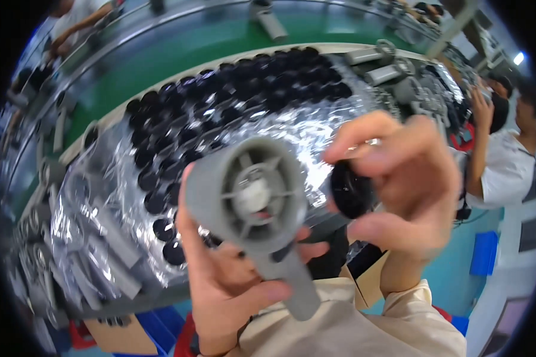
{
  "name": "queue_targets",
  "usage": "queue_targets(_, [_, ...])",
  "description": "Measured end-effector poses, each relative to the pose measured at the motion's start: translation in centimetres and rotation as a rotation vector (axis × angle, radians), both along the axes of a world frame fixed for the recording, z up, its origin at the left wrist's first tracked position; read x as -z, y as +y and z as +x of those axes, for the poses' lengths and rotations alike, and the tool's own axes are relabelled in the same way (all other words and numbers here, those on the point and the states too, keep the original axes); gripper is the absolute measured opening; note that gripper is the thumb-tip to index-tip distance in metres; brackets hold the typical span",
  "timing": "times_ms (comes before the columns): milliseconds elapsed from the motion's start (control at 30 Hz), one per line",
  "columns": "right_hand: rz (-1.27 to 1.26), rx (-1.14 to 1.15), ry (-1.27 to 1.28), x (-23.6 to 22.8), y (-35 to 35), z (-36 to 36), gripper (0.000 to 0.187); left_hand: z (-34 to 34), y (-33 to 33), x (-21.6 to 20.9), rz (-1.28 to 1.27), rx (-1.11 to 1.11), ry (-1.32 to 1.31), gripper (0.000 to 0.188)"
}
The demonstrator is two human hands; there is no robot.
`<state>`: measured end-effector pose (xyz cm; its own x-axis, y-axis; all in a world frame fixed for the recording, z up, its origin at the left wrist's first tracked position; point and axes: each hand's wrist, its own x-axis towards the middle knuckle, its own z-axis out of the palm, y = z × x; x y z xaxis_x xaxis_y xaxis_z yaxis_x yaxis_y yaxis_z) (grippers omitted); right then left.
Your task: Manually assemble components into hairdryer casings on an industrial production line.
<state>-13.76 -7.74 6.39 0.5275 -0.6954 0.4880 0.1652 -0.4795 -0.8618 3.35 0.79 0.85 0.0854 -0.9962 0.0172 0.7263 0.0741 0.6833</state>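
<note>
My left hand (229,291) is wrapped round a grey hair dryer housing (205,196), whose open round end faces up toward me. Inside that end show thin spokes, a central ring and a white part (255,195); the stubby handle (301,291) points down to the right. Just to the right, my right hand (408,178), slightly blurred, is closed on a glossy black round cap (350,190). The cap is apart from the housing. A small shiny bit (372,142) shows at the fingers, too small to name.
Rows of black round caps (220,89) lie on clear plastic film (292,128) over the table. Bagged grey housings (110,256) lie at left, more grey parts (381,74) at far right. Beyond runs a green conveyor belt (190,38). Other people (509,172) work at right and far left.
</note>
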Motion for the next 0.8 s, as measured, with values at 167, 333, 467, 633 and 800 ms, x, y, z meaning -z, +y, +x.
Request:
queue_targets(167, [-0.213,-0.054,0.081,0.2,-0.3,1.5,0.058,-0.8,0.5,-0.5,0.033,-0.199,0.039,0.098])
queue_targets(333, [-0.434,-0.140,0.253,-0.7,-1.1,1.4,0.056,-0.7,1.0,-0.2,-0.001,-0.252,-0.060,0.107])
queue_targets(467, [-0.401,-0.123,0.211,-0.1,-0.8,1.6,0.053,-0.5,1.2,0.0,-0.013,-0.231,-0.052,0.112])
queue_targets(633, [-0.421,-0.101,0.240,0.1,-1.3,1.3,0.053,0.5,0.0,2.0,-0.309,-0.112,-0.141,0.116])
queue_targets(800, [-0.500,-0.072,0.279,-0.3,-1.1,1.5,0.052,0.1,0.0,1.9,-0.263,-0.190,-0.122,0.116])
